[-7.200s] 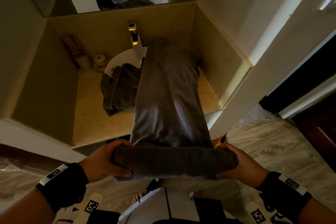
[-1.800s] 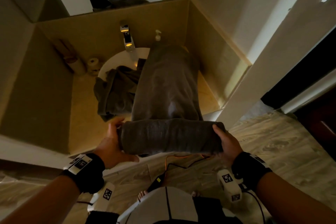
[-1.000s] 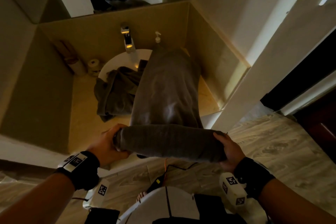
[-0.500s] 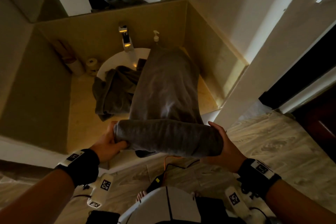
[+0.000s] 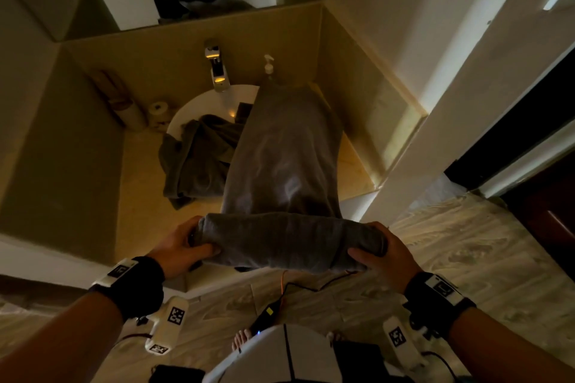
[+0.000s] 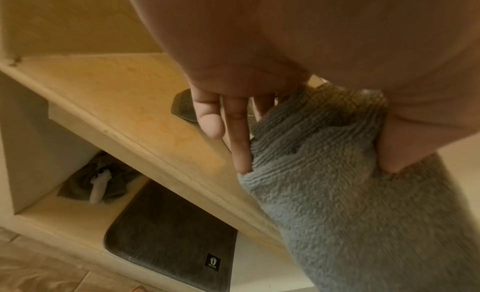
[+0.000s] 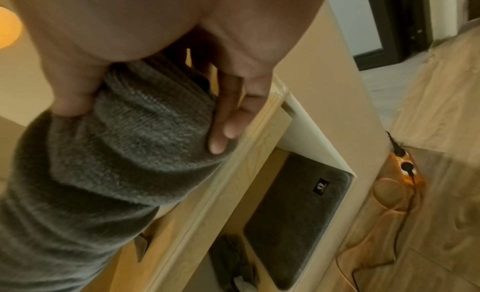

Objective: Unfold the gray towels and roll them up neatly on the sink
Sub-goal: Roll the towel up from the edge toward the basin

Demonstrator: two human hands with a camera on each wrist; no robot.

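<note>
A long gray towel lies stretched over the beige counter from the soap dispenser toward me, its near end rolled into a thick roll at the counter's front edge. My left hand grips the roll's left end, thumb on the near side and fingers behind. My right hand grips the right end the same way. A second gray towel lies crumpled over the white sink basin, left of the stretched towel.
A chrome faucet and soap dispenser stand at the back, with paper rolls at the back left. Walls close the counter on both sides. Under it a shelf holds a dark mat and a cloth bundle. Cables cross the floor.
The roll has grown thicker and moved up to the counter's front edge as both hands turned it forward. The flat stretch of towel is shorter than several seconds ago.
</note>
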